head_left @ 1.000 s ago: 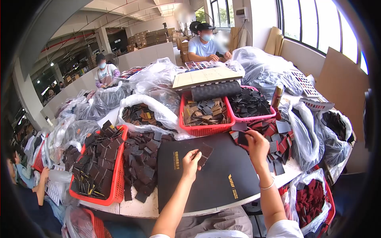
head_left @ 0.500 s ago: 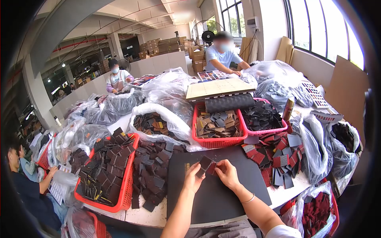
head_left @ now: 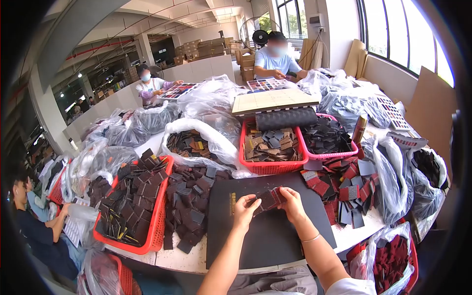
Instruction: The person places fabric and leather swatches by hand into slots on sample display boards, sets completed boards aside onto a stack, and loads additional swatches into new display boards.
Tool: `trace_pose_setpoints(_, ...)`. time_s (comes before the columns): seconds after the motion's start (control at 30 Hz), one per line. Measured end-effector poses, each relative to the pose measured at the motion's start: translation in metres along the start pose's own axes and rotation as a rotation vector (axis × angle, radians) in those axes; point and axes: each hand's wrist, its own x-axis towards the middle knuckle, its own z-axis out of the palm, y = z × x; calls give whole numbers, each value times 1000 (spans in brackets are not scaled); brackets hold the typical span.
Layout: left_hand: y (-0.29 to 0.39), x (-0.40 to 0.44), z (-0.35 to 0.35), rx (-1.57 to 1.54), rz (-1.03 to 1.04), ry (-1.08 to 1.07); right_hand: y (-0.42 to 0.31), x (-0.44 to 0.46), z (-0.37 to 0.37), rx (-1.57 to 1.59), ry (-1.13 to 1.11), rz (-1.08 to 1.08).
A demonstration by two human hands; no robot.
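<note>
My left hand (head_left: 243,212) pinches a dark brown square swatch (head_left: 266,201) by its near-left corner. A dark red swatch (head_left: 280,194) is pinched in my right hand (head_left: 294,205), its edge meeting or overlapping the brown one; I cannot tell which. Both hands are above a black board (head_left: 275,246) with gold print near its left edge. Left of the board lies a loose pile of dark brown and grey swatches (head_left: 189,209). Red and grey swatches (head_left: 348,191) are heaped on its right.
A red basket (head_left: 156,231) of dark swatches stands at left. Behind the board are another red basket (head_left: 275,168) and a pink one (head_left: 330,156). Plastic bags (head_left: 391,182) crowd the right side. Co-workers sit across the table, one (head_left: 275,64) at the back right; others are at far left.
My hands have brought the brown and red swatches together, the brown one turning flatter. Across the table, the co-worker at the back left has lifted a colour-sample card.
</note>
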Motion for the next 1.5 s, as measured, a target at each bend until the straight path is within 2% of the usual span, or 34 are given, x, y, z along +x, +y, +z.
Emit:
trace_pose_setpoints(0.07,-6,3,1,41,3,1,-2,0,0,-50,-30,40)
trace_pose_setpoints(0.2,-16,5,1,37,135,-23,6,-2,4,-270,-38,42)
trace_pose_setpoints(0.3,-15,1,4,67,202,5,6,-2,2,-250,-30,57)
trace_pose_setpoints(0.53,-4,-5,7,46,124,37,11,2,-1,37,81,-3)
trace_pose_setpoints(0.83,-8,-3,4,15,110,46,8,3,-5,-153,13,88)
trace_pose_setpoints(0.93,-5,-5,6,0,117,58,11,2,-3,-244,-12,52)
trace_pose_setpoints(1.5,-14,-3,8,49,173,99,8,-1,-3,-267,-165,50)
